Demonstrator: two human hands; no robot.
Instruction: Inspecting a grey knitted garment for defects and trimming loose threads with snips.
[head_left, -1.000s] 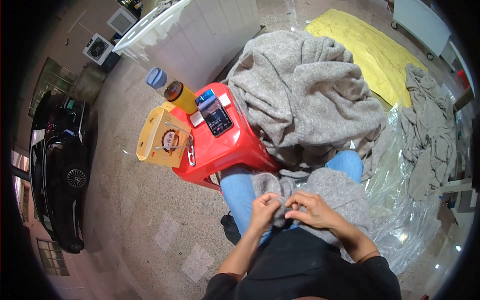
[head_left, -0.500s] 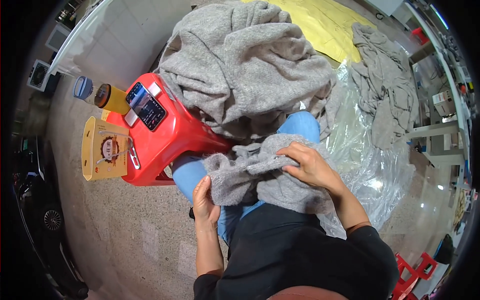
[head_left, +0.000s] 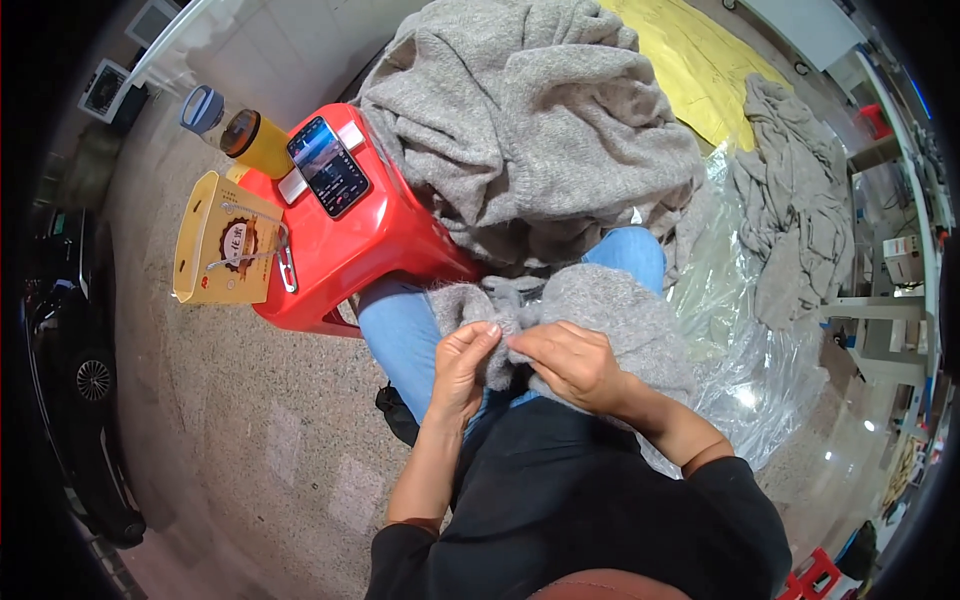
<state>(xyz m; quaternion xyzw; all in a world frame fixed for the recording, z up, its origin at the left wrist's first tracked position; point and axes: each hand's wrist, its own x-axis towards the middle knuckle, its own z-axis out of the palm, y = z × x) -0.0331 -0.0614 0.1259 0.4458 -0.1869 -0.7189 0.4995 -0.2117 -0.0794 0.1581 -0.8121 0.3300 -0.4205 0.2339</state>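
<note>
Pinching the grey knit (head_left: 625, 318) on my lap, both hands in.

"Grip state?"

"Left hand (head_left: 459, 368): thumb and finger closed on the knit. Right hand (head_left: 575, 366): fingertips bunched on it too, just beside the left's. What exactly sits between the tips is too small to make out."

"Where's the piece?"

"Across my thighs, gathered at my fingers, more of it lying to the right. The big grey heap (head_left: 570, 150) past my knees isn't in either hand."

"Which step?"

"My read: close fingertip work on one small spot, not spreading or folding."

"Next move needs what?"

"I'd say both pinches close together, light tension. Fuzzy knit looks soft, so a hard pull could stretch it. Phone on the red stool (head_left: 335, 265) stays out of it."
</note>
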